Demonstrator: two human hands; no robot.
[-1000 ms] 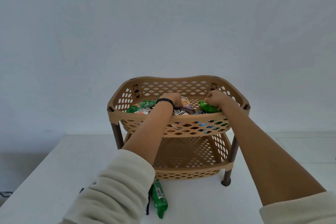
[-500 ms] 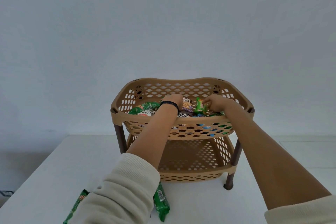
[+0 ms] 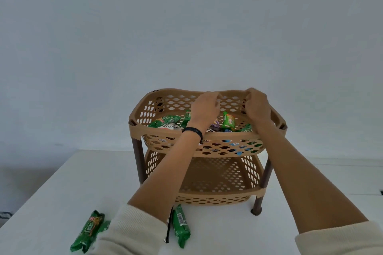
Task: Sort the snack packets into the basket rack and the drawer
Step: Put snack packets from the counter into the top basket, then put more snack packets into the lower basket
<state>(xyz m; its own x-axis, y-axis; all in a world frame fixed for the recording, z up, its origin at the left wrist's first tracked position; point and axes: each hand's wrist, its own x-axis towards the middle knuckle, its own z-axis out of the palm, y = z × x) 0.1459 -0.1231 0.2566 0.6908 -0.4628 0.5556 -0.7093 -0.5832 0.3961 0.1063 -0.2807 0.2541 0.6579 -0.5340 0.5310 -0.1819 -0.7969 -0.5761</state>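
Where the white table [image 3: 62,192] runs closest to the camera, two green snack packets lie flat: one green packet [image 3: 88,232] at the left, just beside the cream sleeve [image 3: 132,234] of the left arm, and a second green packet [image 3: 181,227] partly tucked under that sleeve, just in front of the basket rack [image 3: 207,136]. Beyond them the tan rack stands on brown legs, its lower basket [image 3: 217,180] bare of packets as far as the lattice shows. Up in the top basket [image 3: 186,133] sits a heap of mixed snack packets [image 3: 228,122], mostly green. Over that heap the left hand [image 3: 204,107], a black band at its wrist, hovers with fingers loosely curled, seemingly holding nothing, though its palm is hidden. Farther back, the right hand [image 3: 257,103] is clamped on the top basket's far rim.
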